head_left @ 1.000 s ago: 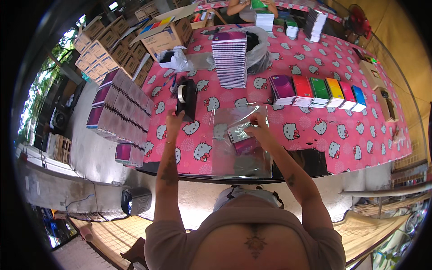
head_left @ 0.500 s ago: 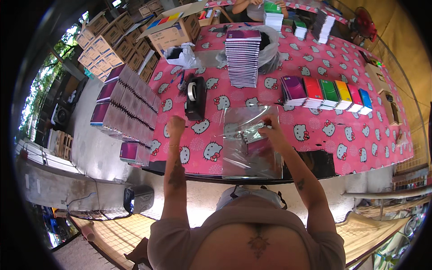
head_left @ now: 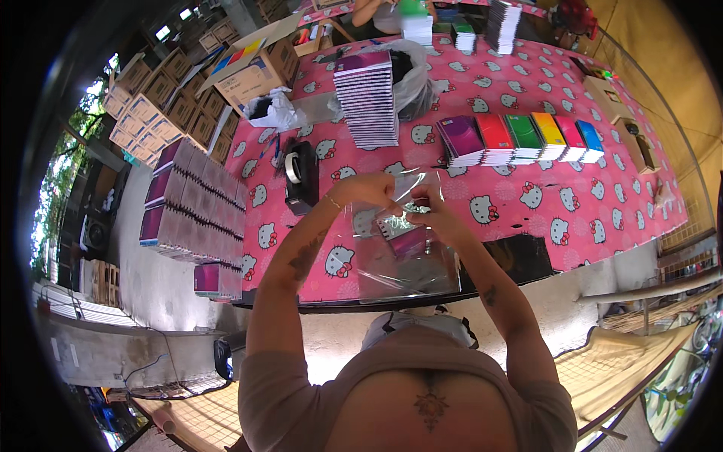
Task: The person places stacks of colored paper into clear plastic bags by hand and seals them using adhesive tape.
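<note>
A small purple and white notebook (head_left: 408, 245) is lying near the front edge of the pink table cover with white cat faces (head_left: 486, 207). Shiny, see-through plastic wrap (head_left: 403, 277) is covering it, but I cannot tell if it is inside or under. The right hand (head_left: 434, 208) is pinching the plastic wrap near the notebook's top. The left hand (head_left: 367, 190) is reaching in just beside it, fingers bending; I cannot tell if they are gripping anything. A black tape holder with a pale roll (head_left: 301, 184) is standing to the left.
</note>
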Demonstrator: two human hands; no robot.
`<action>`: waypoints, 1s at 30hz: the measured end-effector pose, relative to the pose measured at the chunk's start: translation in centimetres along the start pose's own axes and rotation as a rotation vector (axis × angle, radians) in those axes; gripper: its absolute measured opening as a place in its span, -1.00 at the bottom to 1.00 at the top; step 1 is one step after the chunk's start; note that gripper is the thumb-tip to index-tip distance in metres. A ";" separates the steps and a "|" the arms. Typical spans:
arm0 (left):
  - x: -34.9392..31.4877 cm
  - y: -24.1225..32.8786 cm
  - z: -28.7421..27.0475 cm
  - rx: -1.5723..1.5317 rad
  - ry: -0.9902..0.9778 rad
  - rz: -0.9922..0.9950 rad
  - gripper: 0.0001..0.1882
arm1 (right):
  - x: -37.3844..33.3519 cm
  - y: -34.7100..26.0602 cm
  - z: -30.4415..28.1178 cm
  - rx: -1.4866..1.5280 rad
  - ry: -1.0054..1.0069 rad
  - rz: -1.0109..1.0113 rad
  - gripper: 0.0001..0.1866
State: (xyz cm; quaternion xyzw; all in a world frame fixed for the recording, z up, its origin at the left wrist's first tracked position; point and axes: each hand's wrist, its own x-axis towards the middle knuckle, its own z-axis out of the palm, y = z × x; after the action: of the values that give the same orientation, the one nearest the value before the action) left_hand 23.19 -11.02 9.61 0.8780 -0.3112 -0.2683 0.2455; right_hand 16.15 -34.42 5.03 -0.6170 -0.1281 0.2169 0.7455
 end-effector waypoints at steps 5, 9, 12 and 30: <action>-2.3 -4.7 6.3 -0.829 0.035 -0.151 -0.48 | -0.4 0.2 1.4 0.137 -0.005 0.020 -0.35; -2.9 3.3 5.5 -0.377 0.665 -0.343 -0.30 | -0.8 2.3 0.5 0.218 0.085 -0.080 -0.43; -3.1 10.4 10.2 0.839 0.960 0.051 -0.21 | -1.3 5.6 0.4 0.591 0.422 -0.088 -0.58; -8.3 7.3 18.1 -0.964 1.078 0.114 -0.17 | -6.0 2.4 -1.4 -0.376 0.018 -0.229 -0.22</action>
State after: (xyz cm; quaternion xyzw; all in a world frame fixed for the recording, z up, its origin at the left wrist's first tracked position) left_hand 3.34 -15.19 3.30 0.6647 -0.0394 0.1075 0.7383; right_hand 11.18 -38.11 2.87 -0.7288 -0.2286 0.0976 0.6381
